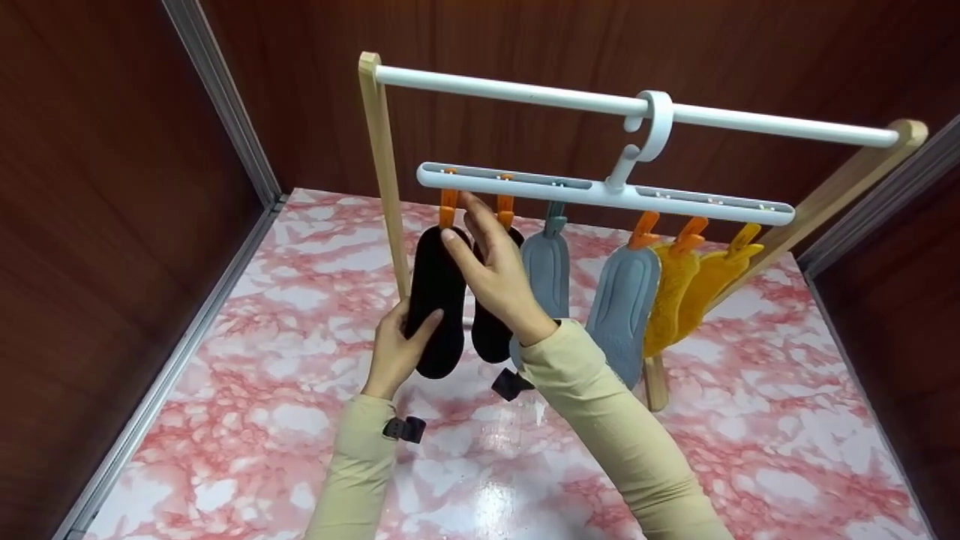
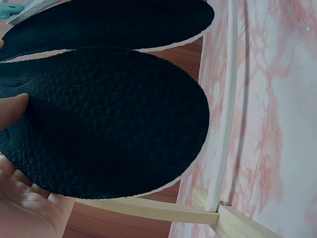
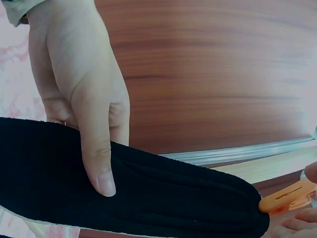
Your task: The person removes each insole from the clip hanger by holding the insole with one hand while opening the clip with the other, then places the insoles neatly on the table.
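A black insole hangs lowest-left from an orange clip on a white clip hanger. My left hand grips this insole by its edge, thumb on the front face and fingers behind it. Beside the clip is my right hand, its fingers extended and apart from the thumb; whether it touches the clip is unclear. A second black insole hangs from another orange clip, partly hidden behind the right hand. The left wrist view shows the held insole close up.
Further right hang a grey-blue insole, another grey-blue insole and yellow insoles, all clipped. The hanger's hook sits over a white rod on a wooden frame. Below lies a pink marbled surface.
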`<action>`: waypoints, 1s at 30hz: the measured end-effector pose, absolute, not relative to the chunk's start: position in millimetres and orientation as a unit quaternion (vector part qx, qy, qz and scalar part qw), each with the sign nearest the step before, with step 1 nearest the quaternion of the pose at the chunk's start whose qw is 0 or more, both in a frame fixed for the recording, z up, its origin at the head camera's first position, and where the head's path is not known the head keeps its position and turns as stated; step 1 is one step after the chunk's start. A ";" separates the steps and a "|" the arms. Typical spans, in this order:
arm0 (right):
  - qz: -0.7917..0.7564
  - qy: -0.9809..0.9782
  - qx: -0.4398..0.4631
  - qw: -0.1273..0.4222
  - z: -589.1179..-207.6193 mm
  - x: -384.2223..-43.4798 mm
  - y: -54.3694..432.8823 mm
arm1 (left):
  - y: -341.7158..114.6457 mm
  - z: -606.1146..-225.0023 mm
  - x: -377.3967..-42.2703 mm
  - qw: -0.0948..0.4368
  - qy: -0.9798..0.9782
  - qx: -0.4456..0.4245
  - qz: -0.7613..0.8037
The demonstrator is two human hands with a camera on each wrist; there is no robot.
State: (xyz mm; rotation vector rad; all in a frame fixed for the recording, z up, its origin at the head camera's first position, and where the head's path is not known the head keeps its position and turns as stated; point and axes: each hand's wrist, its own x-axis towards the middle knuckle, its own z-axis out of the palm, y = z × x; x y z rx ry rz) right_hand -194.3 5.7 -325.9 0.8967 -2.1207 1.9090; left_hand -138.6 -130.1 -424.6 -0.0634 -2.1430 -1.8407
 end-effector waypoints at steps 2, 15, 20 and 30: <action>0.633 -0.711 0.297 0.077 -325.9 -195.1 4.5 | -129.7 -424.9 -138.4 0.159 -0.751 -0.018 -0.641; 0.663 -0.683 0.294 0.091 -320.9 -201.1 -6.5 | -130.3 -424.1 -137.7 0.152 -0.751 -0.022 -0.643; 0.669 -0.676 0.294 0.096 -322.3 -201.0 -9.0 | -131.0 -422.9 -135.1 0.149 -0.756 -0.009 -0.638; 0.677 -0.664 0.300 0.102 -321.1 -203.6 -5.9 | -123.0 -419.4 -150.3 0.164 -0.754 -0.020 -0.636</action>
